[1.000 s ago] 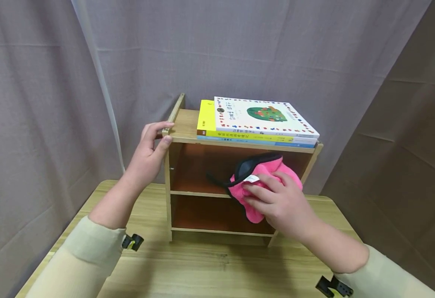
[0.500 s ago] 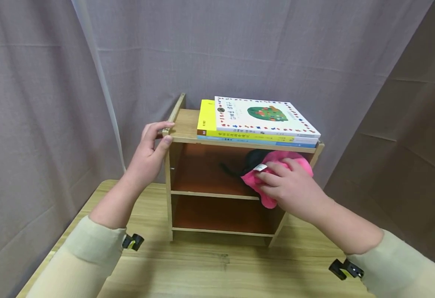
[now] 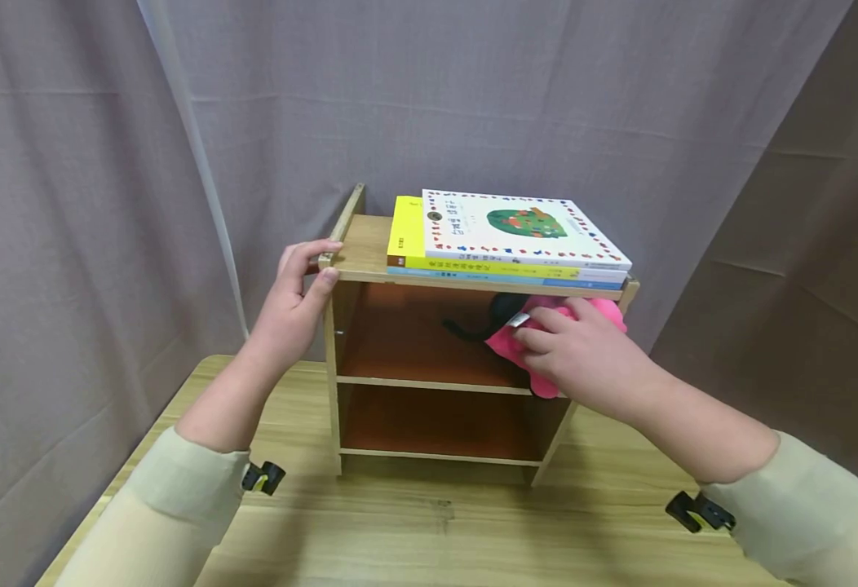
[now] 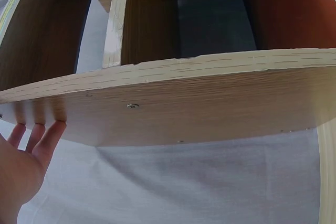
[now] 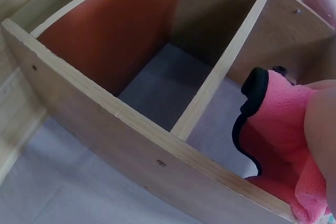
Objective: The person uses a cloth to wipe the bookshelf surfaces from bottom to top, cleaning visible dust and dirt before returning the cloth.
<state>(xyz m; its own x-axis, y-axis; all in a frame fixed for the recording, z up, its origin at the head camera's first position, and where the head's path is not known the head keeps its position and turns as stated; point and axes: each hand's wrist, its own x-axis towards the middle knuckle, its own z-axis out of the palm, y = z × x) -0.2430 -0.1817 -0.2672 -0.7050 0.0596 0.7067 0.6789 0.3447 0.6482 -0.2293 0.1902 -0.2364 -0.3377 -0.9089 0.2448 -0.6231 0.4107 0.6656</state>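
A small wooden shelf unit (image 3: 429,381) stands upright on the table. My left hand (image 3: 297,306) holds its top left corner, thumb at the front edge; in the left wrist view several fingers (image 4: 50,139) touch the outer side panel. My right hand (image 3: 590,355) grips a pink plush cloth item (image 3: 506,346) with black trim, a black strap (image 3: 466,333) and a white tag (image 3: 520,320). The cloth is bunched at the right end of the upper compartment, under the top board, partly inside. In the right wrist view the pink cloth (image 5: 281,124) covers part of that opening; fingertips are hidden there.
Several books (image 3: 524,232) lie stacked on the shelf's top board, a white one uppermost. The lower compartment (image 3: 436,424) shows its reddish-brown board. Wood-grain table (image 3: 370,538) extends in front, and grey curtains (image 3: 473,98) hang behind and at the sides.
My right hand has moved right and slightly up with the pink cloth, taking it further into the right end of the upper compartment. The left hand has stayed on the corner.
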